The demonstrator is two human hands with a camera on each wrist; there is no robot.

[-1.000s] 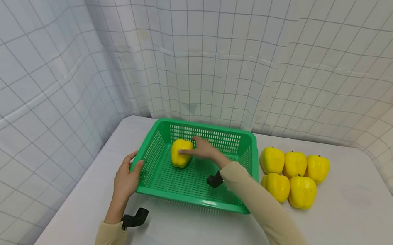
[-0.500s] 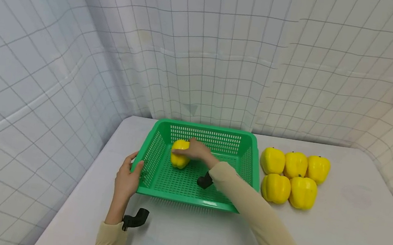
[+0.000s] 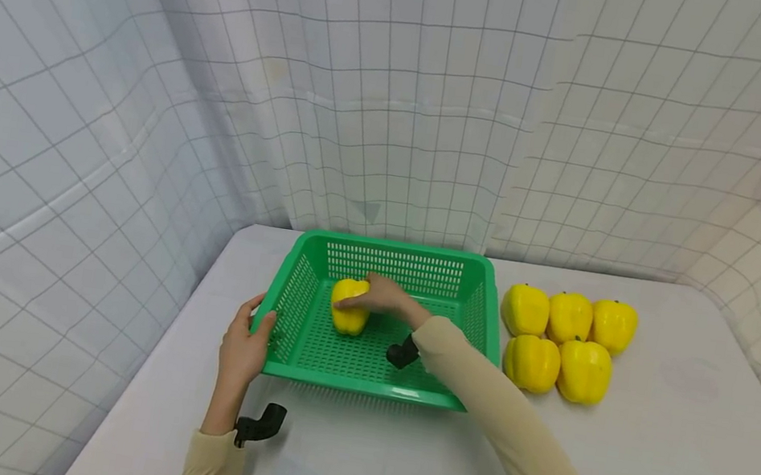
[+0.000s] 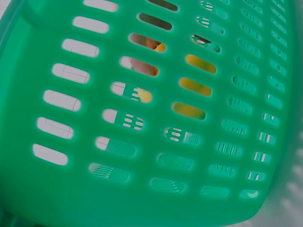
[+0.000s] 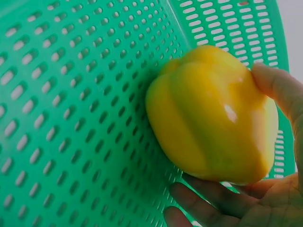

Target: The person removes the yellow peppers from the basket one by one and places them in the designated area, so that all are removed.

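A yellow bell pepper (image 3: pixel 349 319) lies in the left part of a green plastic basket (image 3: pixel 359 387). My right hand (image 3: pixel 387 297) reaches in from the right and holds it. In the right wrist view the thumb (image 5: pixel 274 82) presses one side of the pepper (image 5: pixel 213 118) while the fingers (image 5: pixel 208 196) pass under the other side. My left hand (image 3: pixel 244 348) grips the basket's left rim, thumb over the top edge. The left wrist view is filled by the slotted basket wall (image 4: pixel 156 127); yellow and part of a hand show through the slots.
Several yellow bell peppers (image 3: pixel 569 319) stand in two rows on the white table (image 3: pixel 673 441), just right of the basket. Behind the table hangs a white curtain with a grid pattern (image 3: pixel 434 115), and another stretch of it runs along the left.
My right hand has shifted left over the pepper, then a little nearer to me. The pepper has moved slightly toward the basket's front. My left hand keeps its hold on the rim.
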